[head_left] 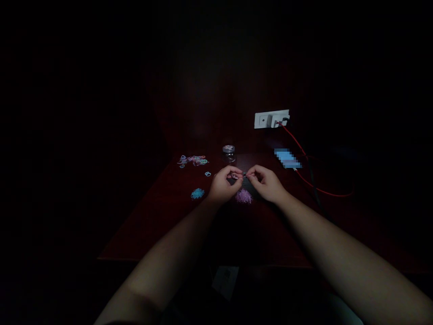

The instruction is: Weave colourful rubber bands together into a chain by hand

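Dark red table [162,216]. Small jar [229,153] near back edge. White wall socket [271,119] with plug, red cable [304,178] trailing right. Blurred blue object [287,159] beside cable. White paper [225,281] below table edge.

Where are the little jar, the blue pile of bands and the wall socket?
jar [229,152]: head view, on its lid and glass side.
blue pile [197,193]: head view, middle of the heap, left of the left hand.
socket [267,119]: head view, on its white faceplate.
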A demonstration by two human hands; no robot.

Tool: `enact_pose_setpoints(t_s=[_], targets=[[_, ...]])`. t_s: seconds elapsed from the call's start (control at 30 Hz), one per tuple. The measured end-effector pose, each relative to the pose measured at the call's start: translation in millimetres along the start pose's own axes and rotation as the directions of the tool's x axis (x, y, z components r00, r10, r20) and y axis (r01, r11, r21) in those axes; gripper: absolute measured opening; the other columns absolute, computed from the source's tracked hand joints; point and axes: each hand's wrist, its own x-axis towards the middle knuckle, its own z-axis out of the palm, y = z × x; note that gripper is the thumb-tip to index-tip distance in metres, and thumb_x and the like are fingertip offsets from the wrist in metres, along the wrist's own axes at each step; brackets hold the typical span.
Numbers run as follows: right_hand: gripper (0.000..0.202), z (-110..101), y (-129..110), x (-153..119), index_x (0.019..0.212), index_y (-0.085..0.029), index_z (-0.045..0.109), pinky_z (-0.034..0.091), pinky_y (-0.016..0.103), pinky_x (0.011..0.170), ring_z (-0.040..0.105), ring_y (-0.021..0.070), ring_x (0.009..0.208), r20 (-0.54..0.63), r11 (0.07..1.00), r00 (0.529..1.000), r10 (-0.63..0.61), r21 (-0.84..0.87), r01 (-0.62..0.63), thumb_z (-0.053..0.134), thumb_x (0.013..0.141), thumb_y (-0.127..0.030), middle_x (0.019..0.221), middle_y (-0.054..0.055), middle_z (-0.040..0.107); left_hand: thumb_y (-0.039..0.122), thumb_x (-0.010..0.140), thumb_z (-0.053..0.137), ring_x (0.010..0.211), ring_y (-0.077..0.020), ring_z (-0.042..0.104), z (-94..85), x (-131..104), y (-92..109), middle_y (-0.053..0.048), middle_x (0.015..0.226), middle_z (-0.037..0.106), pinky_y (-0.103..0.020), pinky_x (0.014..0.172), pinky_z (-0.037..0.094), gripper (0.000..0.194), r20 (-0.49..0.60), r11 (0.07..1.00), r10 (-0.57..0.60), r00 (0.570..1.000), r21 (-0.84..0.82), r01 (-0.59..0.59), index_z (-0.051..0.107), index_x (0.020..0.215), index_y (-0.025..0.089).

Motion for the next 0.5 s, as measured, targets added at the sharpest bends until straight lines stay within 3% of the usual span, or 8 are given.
enact_pose_setpoints(t_s=[0.5], targets=[[0.009,-0.5,-2.5,0.1,0.083,-0.017,0.06,0.044,0.026,0.063,0.057,0.0158,0.07,-0.005,1.0,1.0,-0.009,-0.021,0.009,0.053,0.083,-0.023,0.076,0.004,0.062,0.016,0.075,0.065,0.08,-0.0147,0.064,-1.0,-1.0,-4.1,-0.003,0.086,0.068,-0.028,0.076,0.048,0.017,0.008,0.997,-0.017,1.0,0.078,0.016,0.061,0.092,0.018]])
